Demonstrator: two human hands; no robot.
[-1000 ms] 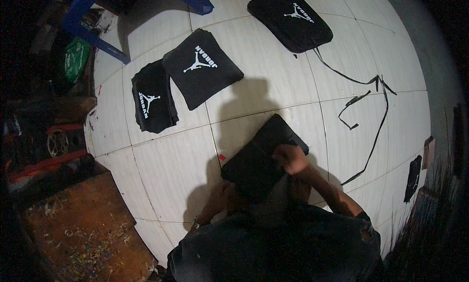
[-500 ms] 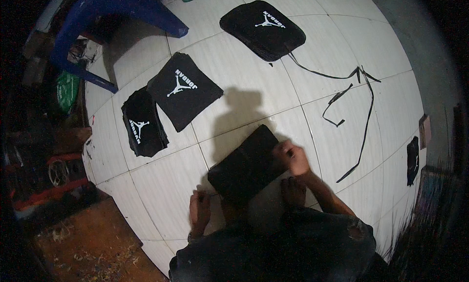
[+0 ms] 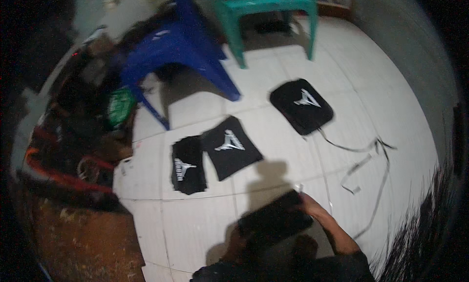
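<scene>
A dark, plain black fabric piece (image 3: 276, 219), roughly rectangular, lies slanted just in front of me. My right hand (image 3: 309, 205) is closed on its far right corner, fingers partly behind the edge. At the opposite, left corner my left hand (image 3: 236, 243) meets the fabric; shadow and blur hide its fingers. Ahead to the left are a square black fabric piece (image 3: 229, 160) with a white figure print and a smaller stack of black printed pieces (image 3: 188, 177). Farther off, to the right, rests a rounded black printed stack (image 3: 295, 118).
Thin black cords (image 3: 386, 184) trail over the white tiled floor (image 3: 283, 160) at right. A blue plastic chair (image 3: 181, 47) and a green one (image 3: 273, 6) stand at the back. A worn brown board (image 3: 88, 238), a green bag (image 3: 119, 107) and clutter line the left.
The view has tilted up and left, bringing the green chair in. My right hand has come onto the fabric's corner; my left has moved from beside the fabric to its left corner.
</scene>
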